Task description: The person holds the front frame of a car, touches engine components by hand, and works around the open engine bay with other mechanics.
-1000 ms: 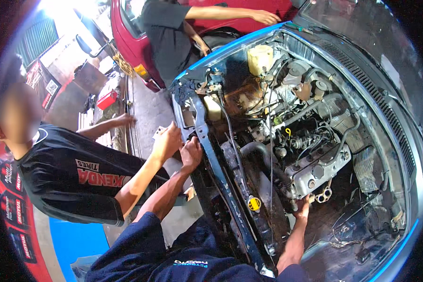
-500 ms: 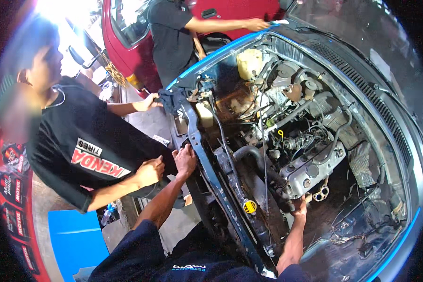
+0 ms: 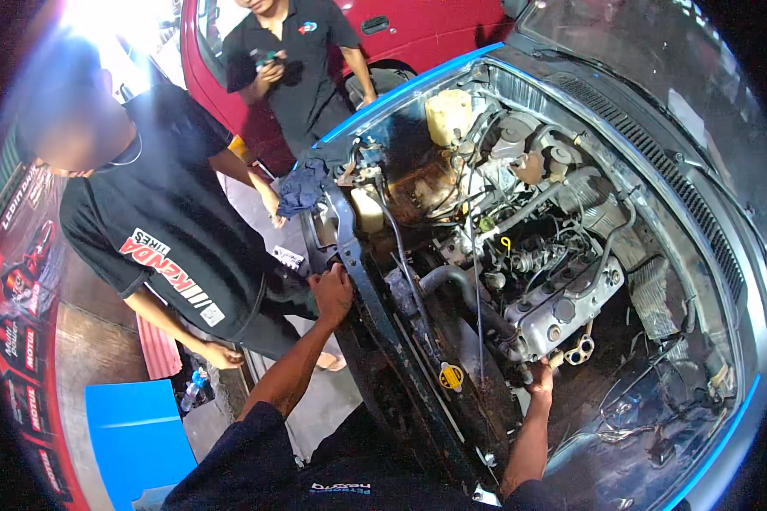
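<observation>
I lean over an open engine bay. My left hand (image 3: 331, 294) is closed over the dark front crossmember (image 3: 373, 317), fingers curled on its edge. Deep in the bay, my right hand (image 3: 540, 380) reaches to the near end of the engine, below the silver valve cover (image 3: 562, 315). Its fingers are bent around a part there that I cannot make out. Beside that hand sits a metal flange with two holes (image 3: 580, 350). A thick black hose (image 3: 452, 277) runs from the radiator side to the engine. The yellow radiator cap (image 3: 451, 376) lies between my arms.
A co-worker in a black shirt (image 3: 179, 221) stands at the left, one hand near a dark cloth (image 3: 302, 187) on the car's front corner. Another person (image 3: 294, 77) stands beyond the fender, before a red vehicle (image 3: 409, 30). A blue panel (image 3: 136, 434) lies lower left. Loose wires (image 3: 622, 409) hang at right.
The near co-worker has turned to look down and lowered a hand to the side. The far person has drawn an arm back from the fender and holds a small object. My hands barely move.
</observation>
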The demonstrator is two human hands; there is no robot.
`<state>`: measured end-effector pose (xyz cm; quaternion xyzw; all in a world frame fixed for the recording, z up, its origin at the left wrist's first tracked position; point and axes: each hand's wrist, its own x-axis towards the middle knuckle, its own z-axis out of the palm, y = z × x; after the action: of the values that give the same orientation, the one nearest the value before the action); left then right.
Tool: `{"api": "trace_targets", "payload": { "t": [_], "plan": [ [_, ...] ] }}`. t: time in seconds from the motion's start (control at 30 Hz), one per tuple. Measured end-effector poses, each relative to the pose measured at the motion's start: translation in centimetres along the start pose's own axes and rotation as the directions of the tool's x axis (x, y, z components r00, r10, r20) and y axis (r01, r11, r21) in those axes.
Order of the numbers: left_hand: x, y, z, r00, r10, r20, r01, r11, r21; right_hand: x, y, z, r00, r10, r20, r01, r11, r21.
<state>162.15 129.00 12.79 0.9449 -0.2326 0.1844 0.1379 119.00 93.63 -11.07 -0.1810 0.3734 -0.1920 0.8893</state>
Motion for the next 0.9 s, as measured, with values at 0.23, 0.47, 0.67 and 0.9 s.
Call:
{"api": "trace_targets", "payload": {
  "t": [0.23,0.47,0.67,0.9],
  "plan": [
    [-0.9,-2.0,-1.0,1.0,-0.006,-0.023,0.006,1.0,-0.001,-1.6,1.1,4.6,0.951,-0.08,-0.298,0.072,0.997,-0.036],
    [-0.5,0.1,-0.2,1.0,-0.029,-0.007,0.029,0.998,-0.064,-0.8,-1.8,3.5,0.892,-0.329,-0.31,0.357,0.933,0.038],
    [-0.9,-1.7,-1.7,0.998,-0.067,0.015,0.067,0.998,-0.018,0.3,1.2,5.7,0.89,-0.258,-0.377,0.313,0.945,0.092],
    [-0.7,-1.8,-1.8,0.996,-0.08,0.037,0.08,0.997,-0.001,-0.1,0.9,5.5,0.956,-0.29,-0.051,0.294,0.938,0.182]
  ]
}}
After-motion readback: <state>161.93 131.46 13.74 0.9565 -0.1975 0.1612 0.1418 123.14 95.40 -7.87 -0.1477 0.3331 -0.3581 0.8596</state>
